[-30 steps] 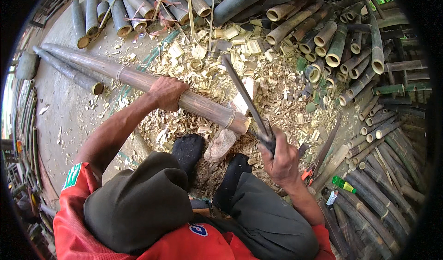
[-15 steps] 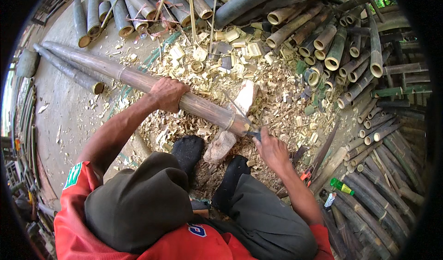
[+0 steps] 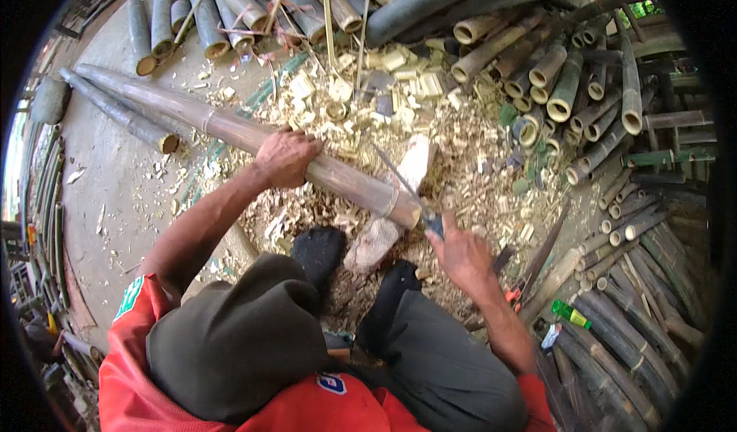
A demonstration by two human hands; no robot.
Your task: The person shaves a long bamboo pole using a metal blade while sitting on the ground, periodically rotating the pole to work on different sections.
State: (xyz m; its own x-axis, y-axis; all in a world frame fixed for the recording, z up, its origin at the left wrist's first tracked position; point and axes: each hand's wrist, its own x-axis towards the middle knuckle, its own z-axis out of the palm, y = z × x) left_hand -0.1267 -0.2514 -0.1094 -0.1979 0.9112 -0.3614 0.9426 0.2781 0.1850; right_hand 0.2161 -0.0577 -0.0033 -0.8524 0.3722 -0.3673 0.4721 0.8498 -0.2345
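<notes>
Two bare hands are at work on one long bamboo pole point(image 3: 353, 183), which slants from the far left of the floor to its cut end near the middle, just beyond the feet. The left hand point(image 3: 289, 158) is curled over the pole, gripping it from above partway along; the right hand point(image 3: 463, 257) is closed around the dark handle of a long blade point(image 3: 399, 177), which slants beside the pole's right end; whether its edge touches the bamboo I cannot tell. That end seems to rest on or against a reddish block point(image 3: 373, 245) between two dark-covered feet point(image 3: 318, 252). The main risk, as I judge it, is a glancing stroke: if the blade skids off the smooth, round wall, it could swing down toward the nearer foot, or along the pole toward the left hand. The pole could also roll or slip from the block, since one hand alone seems to steady it, and the loose chips point(image 3: 384, 87) around the block make unsure footing. As for containers, a small green bottle point(image 3: 568, 311) lies on the stacked bamboo at the near right, too small to show whether anything is inside. The cut tubes point(image 3: 564, 87) at the far right have open, hollow ends, but their insides fall into shadow and their contents cannot be made out.
</notes>
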